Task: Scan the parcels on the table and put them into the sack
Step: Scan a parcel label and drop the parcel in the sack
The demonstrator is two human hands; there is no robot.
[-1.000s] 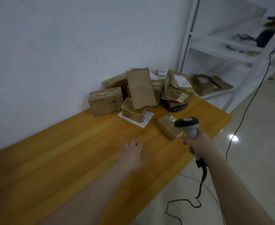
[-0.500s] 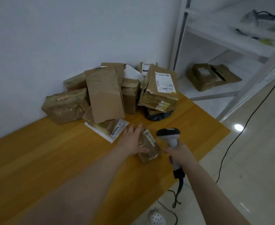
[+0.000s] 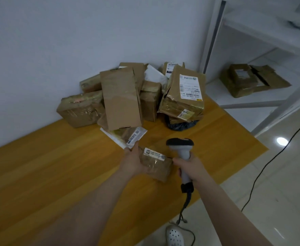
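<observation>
At lower centre, the left hand (image 3: 134, 162), empty a second ago, now grips the small brown tape-wrapped parcel (image 3: 157, 165) (white label up), just beside the grey handheld scanner (image 3: 180, 145) clenched in the right hand (image 3: 190, 167); scanning looks next.

Open tabletop (image 3: 39, 174) stretching left and toward the near edge, parcel pile (image 3: 120, 100) crowding the far end against the wall (image 3: 57, 41), white shelf frame (image 3: 211, 38) standing just beyond on the right
</observation>
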